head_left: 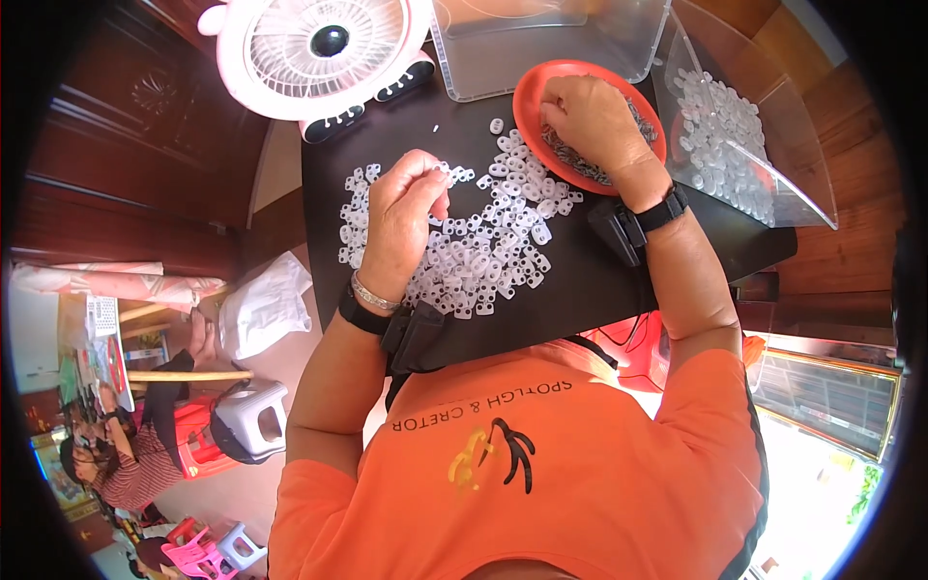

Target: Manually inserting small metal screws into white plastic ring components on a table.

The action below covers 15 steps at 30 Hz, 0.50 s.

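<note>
My left hand hovers over the near left of the black table, thumb and forefinger pinched on a small white plastic piece that is mostly hidden by the fingertips. Around and below it lies a loose pile of white two-holed plastic pieces, small and oval. At the far right my right hand reaches into a round red plate, its fingers bent down and closed among small grey metal-looking pieces. Whatever those fingertips hold cannot be made out.
A pink-and-white fan stands at the far left, beside a clear plastic bin. Another clear bin at the right holds many whitish pieces. A white bag lies on the floor; another person sits at the left.
</note>
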### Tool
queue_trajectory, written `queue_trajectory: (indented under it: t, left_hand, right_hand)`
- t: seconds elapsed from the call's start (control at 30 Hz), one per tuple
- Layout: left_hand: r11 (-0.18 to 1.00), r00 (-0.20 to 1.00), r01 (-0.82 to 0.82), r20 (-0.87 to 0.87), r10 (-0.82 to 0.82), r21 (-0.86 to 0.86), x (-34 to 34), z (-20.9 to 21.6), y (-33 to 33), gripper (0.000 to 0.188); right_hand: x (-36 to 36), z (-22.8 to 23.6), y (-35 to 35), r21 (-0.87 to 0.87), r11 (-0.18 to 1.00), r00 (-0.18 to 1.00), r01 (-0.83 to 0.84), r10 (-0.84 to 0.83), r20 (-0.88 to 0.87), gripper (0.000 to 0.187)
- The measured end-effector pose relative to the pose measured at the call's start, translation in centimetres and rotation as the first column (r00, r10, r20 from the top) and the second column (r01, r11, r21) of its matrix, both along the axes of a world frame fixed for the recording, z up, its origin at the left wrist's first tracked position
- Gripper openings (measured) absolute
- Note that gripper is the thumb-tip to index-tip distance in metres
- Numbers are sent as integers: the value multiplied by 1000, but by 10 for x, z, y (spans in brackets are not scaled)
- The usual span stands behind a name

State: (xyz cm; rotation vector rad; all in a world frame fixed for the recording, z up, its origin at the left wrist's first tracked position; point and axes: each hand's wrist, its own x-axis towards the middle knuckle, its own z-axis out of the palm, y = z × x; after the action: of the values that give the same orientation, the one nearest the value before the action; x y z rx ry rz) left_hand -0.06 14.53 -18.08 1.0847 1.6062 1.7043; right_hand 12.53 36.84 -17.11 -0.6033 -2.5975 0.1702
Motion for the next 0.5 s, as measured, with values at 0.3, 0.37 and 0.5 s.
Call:
queue_trajectory:
  t: [0.3,0.37,0.5]
  left_hand:
    - [1000,1000,-11,-9,11,-1,1,-1,1,17]
    - [1000,1000,-9,-6,9,0,0,-1,1,18]
    - [1000,1000,-15,9,15,3,1,0,1,18]
  right_hand:
    - [3,0,3,-79,995,991,-53,43,-123,13]
    - [3,-2,5,-81,994,994,-69,61,-94,12]
    - [1,-6,7,-64,996,996,-67,63,-65,15]
